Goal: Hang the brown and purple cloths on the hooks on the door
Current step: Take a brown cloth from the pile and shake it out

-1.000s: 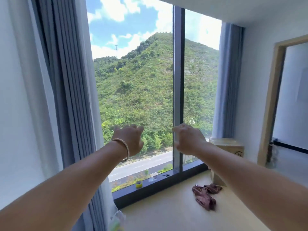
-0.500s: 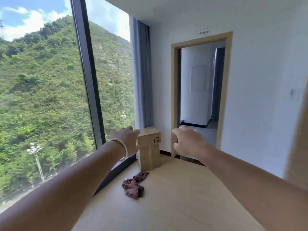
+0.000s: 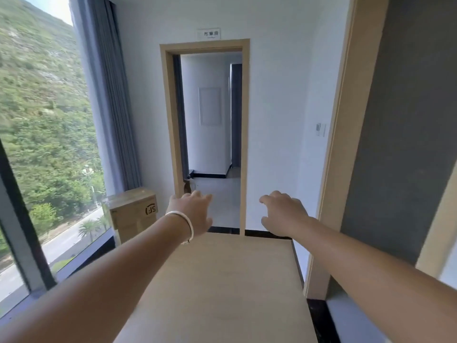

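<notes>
Both arms reach forward over the pale floor (image 3: 217, 280); the left hand (image 3: 191, 214) and right hand (image 3: 284, 214) have a released grip, holding nothing. The cloths are out of view. A cardboard box (image 3: 133, 211) stands far left beside the window (image 3: 44, 120), the doorway (image 3: 210, 134) straight ahead.

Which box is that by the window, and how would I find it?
Look at the big window on the left, then follow the grey curtain down. The box stands at its foot, just beyond the left hand. It alone is brown cardboard with a round printed logo.
</notes>
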A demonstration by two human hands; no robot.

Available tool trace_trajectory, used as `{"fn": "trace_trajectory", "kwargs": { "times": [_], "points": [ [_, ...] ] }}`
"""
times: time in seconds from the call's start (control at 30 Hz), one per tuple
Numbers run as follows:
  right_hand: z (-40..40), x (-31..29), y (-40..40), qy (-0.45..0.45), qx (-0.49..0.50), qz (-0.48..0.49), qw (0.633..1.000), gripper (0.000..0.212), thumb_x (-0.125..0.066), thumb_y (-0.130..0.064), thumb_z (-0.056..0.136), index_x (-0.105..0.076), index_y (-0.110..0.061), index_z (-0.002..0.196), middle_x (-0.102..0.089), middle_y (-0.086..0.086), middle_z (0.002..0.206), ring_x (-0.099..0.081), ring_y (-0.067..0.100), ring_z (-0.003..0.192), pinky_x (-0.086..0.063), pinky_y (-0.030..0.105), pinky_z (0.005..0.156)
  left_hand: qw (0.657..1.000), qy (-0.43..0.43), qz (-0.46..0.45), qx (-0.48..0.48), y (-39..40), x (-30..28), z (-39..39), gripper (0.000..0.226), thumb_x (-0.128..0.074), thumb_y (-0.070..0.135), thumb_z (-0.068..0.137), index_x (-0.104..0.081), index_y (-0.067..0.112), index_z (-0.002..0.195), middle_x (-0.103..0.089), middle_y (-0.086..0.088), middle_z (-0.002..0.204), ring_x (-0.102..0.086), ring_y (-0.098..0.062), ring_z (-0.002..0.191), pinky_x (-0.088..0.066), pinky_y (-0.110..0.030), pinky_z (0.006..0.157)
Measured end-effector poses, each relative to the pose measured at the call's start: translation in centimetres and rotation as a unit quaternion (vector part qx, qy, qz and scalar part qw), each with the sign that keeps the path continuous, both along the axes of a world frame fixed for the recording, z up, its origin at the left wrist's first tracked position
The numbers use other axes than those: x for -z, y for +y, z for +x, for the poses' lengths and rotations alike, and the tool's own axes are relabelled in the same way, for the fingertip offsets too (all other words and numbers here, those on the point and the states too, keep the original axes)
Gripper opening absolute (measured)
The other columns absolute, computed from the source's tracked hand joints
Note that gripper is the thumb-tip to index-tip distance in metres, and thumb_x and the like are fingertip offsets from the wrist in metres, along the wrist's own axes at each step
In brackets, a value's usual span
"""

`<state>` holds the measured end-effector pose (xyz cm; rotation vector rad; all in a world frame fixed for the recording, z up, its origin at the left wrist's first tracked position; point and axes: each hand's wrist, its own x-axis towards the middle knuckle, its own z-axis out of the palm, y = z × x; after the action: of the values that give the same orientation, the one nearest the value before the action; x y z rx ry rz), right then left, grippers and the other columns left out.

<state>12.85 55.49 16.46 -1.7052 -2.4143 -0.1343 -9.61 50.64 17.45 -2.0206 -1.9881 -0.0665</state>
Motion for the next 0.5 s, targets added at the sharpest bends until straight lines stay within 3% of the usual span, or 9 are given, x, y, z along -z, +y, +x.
{"fn": "trace_trajectory", "kwargs": {
  "times": [0.13,0.5],
  "points": [
    [1.2,-0.4,3.9,-0.007,0.040,-0.008,0.999,0.055,-0.045,-0.023,0.088,-0.035,-0.023,0.143,-0.040,0.004,0.139,-0.039,0.025,0.124,-0.034,0.037,0.099,0.999,0.008,-0.011,0.038,5.8,0.3,1.1,0.048,-0.048,0.044,0.089,-0.039,0.027,0.133,-0.047,-0.003,0.132,-0.051,-0.024,0.115,-0.039,-0.045,0.097],
    [-1.7,-2.8,16.8,-0.012,0.094,-0.003,0.996,0.054,-0.045,-0.026,0.091,-0.035,-0.023,0.143,-0.039,0.002,0.139,-0.038,0.023,0.126,-0.037,0.037,0.097,0.995,-0.003,-0.001,0.097,21.7,-1.8,-1.9,0.053,-0.048,0.039,0.090,-0.033,0.027,0.140,-0.044,-0.003,0.136,-0.047,-0.025,0.122,-0.034,-0.050,0.102]
  ]
}}
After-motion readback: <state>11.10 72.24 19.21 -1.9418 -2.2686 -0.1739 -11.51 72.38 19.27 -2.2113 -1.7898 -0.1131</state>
